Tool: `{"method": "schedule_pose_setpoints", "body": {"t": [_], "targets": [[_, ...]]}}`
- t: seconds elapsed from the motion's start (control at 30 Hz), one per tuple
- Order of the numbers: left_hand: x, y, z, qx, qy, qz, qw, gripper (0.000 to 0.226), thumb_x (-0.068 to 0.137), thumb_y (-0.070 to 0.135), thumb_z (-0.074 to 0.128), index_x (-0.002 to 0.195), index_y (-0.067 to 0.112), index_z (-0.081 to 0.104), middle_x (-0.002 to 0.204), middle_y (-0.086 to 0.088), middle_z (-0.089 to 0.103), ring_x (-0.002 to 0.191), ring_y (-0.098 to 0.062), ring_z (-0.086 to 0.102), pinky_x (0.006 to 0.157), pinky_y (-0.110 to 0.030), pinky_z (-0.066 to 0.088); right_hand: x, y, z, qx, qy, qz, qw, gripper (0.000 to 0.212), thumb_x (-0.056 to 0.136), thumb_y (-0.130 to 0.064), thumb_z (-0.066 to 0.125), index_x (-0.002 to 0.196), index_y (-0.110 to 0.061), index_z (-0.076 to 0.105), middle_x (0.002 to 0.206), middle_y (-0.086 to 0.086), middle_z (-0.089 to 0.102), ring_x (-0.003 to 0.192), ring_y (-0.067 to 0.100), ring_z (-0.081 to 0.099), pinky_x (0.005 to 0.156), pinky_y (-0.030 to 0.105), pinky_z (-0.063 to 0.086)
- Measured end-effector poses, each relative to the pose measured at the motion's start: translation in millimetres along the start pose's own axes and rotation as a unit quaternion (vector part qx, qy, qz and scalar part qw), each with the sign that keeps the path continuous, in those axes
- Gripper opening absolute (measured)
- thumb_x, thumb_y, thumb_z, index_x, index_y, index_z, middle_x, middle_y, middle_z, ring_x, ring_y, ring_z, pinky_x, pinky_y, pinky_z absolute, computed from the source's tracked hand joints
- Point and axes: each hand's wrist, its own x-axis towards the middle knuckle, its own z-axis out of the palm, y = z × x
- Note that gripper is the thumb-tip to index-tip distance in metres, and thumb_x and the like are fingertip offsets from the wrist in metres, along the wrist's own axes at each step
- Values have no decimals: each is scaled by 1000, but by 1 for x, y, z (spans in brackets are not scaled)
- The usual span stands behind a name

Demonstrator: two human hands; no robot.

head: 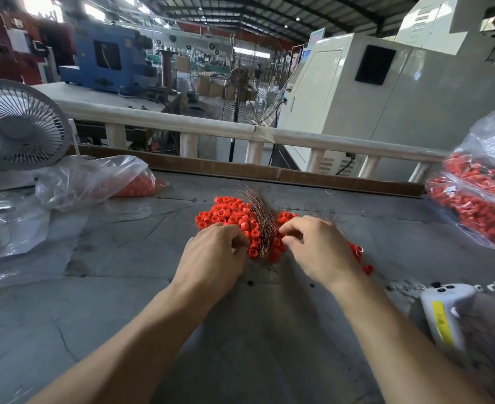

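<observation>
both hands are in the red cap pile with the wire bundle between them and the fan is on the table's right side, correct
Not quite. The head view shows the fan on the left of the table, not the right. The left hand and right hand are indeed in the cap pile, wire bundle between them.

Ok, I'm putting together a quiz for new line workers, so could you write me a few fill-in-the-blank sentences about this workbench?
1. The loose caps piled in front of the left hand and right hand are ____ in colour.
2. The bundle of thin wires lies ____ the two hands.
3. The small fan stands on the person's ____ side.
4. The white controller carries a ____ label.
Missing words: red; between; left; yellow.
</observation>
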Motion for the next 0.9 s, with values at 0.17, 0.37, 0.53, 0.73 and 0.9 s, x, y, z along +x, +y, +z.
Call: {"method": "schedule_pose_setpoints", "body": {"t": [0.17,0.37,0.53,0.73,0.9], "targets": [[1,1,4,43,-20,48,998,16,92,28,67,103,38,73,102,17,59,104,-11,54,95,-34,42,-1,-4,5,32,21,-16,999,9,90,-23,75,99,-26,74,93,-11,69,83,12,57,81,33,51],[5,2,8,82,-41,55,994,14,94,35,64,106,38,71,106,13,59,110,-12,52,96,-32,36,2,-9,12,30,23,-69,997,15,89,-20,76,100,-29,71,92,-15,61,88,11,58,80,35,53],[5,3,7,90,-30,63,993,11,94,35,61,102,33,68,106,12,61,109,-14,54,96,-32,37,4,-8,17,36,22,-92,995,8,90,-21,76,94,-28,74,93,-13,64,94,12,61,81,38,54],[0,7,-3,15,23,19,999,4,90,28,63,89,28,67,84,10,68,84,-14,62,76,-34,49,3,-10,10,114,72,-107,985,10,88,-16,80,90,-26,80,94,-14,67,89,8,63,81,34,55],[2,6,-5,-72,19,-28,997,8,90,24,71,87,30,66,81,16,67,78,-2,63,73,-28,55,-3,-16,3,235,126,-102,958,9,96,-16,71,99,-24,74,96,-14,74,92,7,70,78,27,58]]}}
